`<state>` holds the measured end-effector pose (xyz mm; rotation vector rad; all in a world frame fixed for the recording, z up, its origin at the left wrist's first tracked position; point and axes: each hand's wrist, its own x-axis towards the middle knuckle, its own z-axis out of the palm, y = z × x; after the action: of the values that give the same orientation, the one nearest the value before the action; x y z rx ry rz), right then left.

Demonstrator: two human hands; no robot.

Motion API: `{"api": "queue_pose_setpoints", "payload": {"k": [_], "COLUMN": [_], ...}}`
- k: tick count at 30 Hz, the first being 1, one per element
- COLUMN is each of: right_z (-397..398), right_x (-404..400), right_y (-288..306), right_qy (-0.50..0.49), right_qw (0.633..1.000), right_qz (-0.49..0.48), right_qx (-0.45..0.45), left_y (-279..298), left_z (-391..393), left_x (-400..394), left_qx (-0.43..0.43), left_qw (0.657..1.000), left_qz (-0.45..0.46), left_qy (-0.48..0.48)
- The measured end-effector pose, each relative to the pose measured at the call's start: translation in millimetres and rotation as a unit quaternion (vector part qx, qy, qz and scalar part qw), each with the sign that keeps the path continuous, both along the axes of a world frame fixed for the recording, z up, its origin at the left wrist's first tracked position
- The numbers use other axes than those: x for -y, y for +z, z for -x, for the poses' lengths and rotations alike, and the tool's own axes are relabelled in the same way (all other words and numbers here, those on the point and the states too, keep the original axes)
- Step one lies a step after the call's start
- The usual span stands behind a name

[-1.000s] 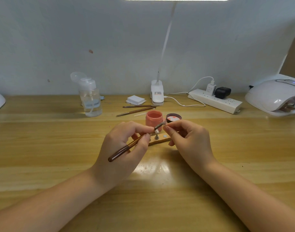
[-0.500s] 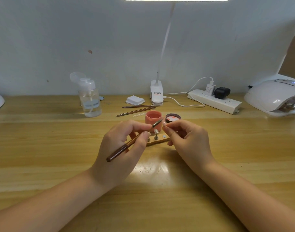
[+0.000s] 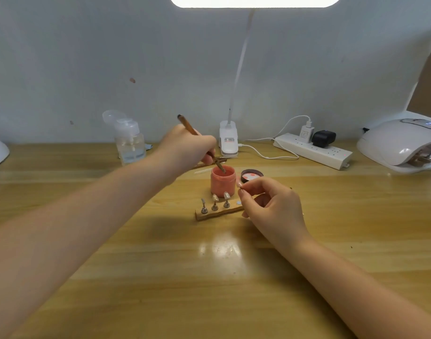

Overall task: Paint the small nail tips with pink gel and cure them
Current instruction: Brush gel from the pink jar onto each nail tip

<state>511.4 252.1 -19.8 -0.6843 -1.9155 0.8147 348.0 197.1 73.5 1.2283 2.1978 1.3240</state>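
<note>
a brush (image 3: 199, 143) is gripped by the left hand (image 3: 187, 148), fingers curled round the shaft, and is tilted so that its butt points up and to the left while its tip is dipped into the open mouth of the pink gel jar (image 3: 222, 182). the jar is set upright on the wooden table (image 3: 111, 277), just beyond a small wooden holder (image 3: 217, 212). three metal stands (image 3: 215, 205) are carried on the holder, with small nail tips seen on at least the two right ones; the left one is too small to judge. one nail tip (image 3: 240, 185) is pinched between thumb and forefinger of the right hand (image 3: 270, 206), which is held just right of the jar and above the holder's right end, the other fingers loosely curled. the jar's lid (image 3: 251, 176) is laid open side up just to the right of the jar, partly hidden by the fingers.

along the far edge, by the wall, a pump bottle (image 3: 130, 140) is found at the left, a clip lamp base (image 3: 228, 140) at the centre, a power strip (image 3: 312, 151) to its right and a white curing lamp (image 3: 402, 145) at the far right edge. spare brushes (image 3: 204, 165) are laid behind the jar. the near half of the table is crossed only by the two forearms, with open wood between them.
</note>
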Motion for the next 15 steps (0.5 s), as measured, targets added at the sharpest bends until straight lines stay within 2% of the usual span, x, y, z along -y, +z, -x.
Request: {"api": "queue_pose_setpoints", "payload": {"k": [2, 6, 8, 11, 15], "right_z": [-0.3, 0.2, 0.4, 0.7, 0.8], "right_x": [0.0, -0.7, -0.7, -0.9, -0.5], "right_y": [0.1, -0.1, -0.4, -0.3, 0.3], "right_qy": [0.001, 0.003, 0.005, 0.007, 0.007], "right_qw": [1.0, 1.0, 1.0, 1.0, 1.0], "right_qz": [-0.002, -0.001, 0.0, 0.004, 0.002], "right_qx": [-0.001, -0.003, -0.003, -0.002, 0.004], "left_y": [4.5, 2.1, -2.3, -2.4, -2.8], "left_z": [0.1, -5.5, -6.9, -1.4, 17.4], "left_x": [-17.5, -34.5, -35.9, -33.9, -20.4], "left_qx": [-0.002, -0.057, -0.059, 0.001, 0.126], "left_qw": [0.998, 0.986, 0.982, 0.989, 0.987], "left_qz": [0.06, 0.153, 0.178, 0.145, 0.085], "left_qy": [-0.007, -0.034, -0.03, -0.004, 0.055]}}
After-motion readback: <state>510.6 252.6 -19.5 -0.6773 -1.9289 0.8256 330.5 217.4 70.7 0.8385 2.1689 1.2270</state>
